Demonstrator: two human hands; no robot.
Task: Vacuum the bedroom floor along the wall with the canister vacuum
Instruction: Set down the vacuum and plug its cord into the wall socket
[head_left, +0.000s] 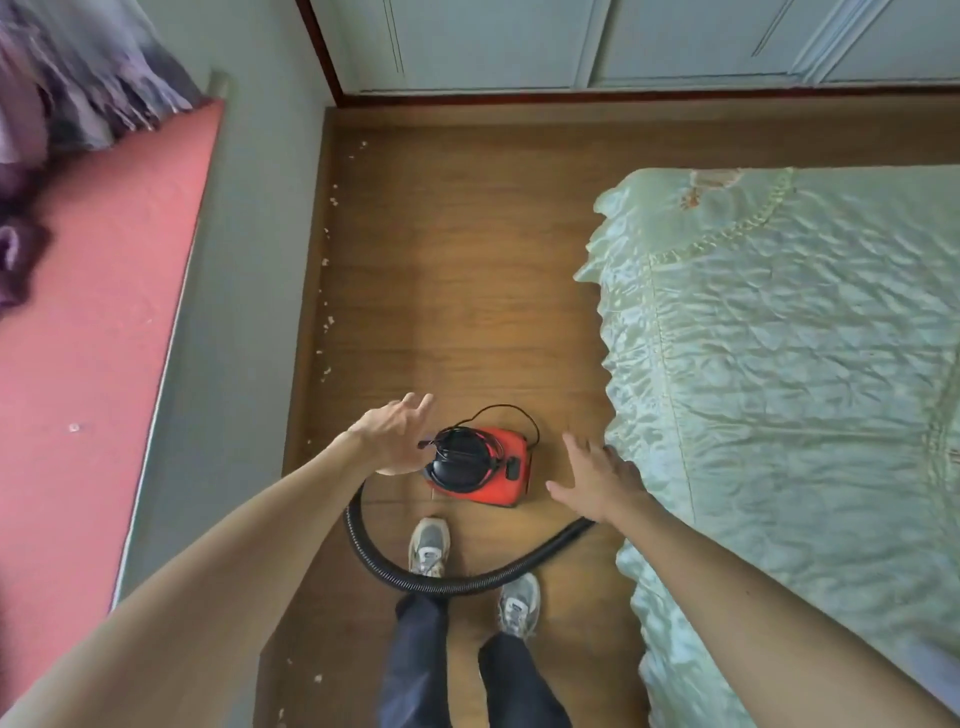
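Observation:
A small red canister vacuum (501, 470) with a black round top and a coiled black cord sits on the wooden floor (467, 291) just in front of my feet. Its black ribbed hose (415, 577) loops from the canister's left side across my shoes toward the bed. My left hand (395, 434) hovers just left of the canister's top, fingers spread and holding nothing. My right hand (597, 480) is spread open to the right of the canister, near the bed's edge. White crumbs (327, 322) lie scattered along the left wall's base.
A bed with a pale green quilted cover (779, 364) fills the right side. At the left is a grey wall (244, 260) below a pink ledge (88, 338) with purple fabric. White wardrobe doors (571, 41) with a dark red skirting close the far end.

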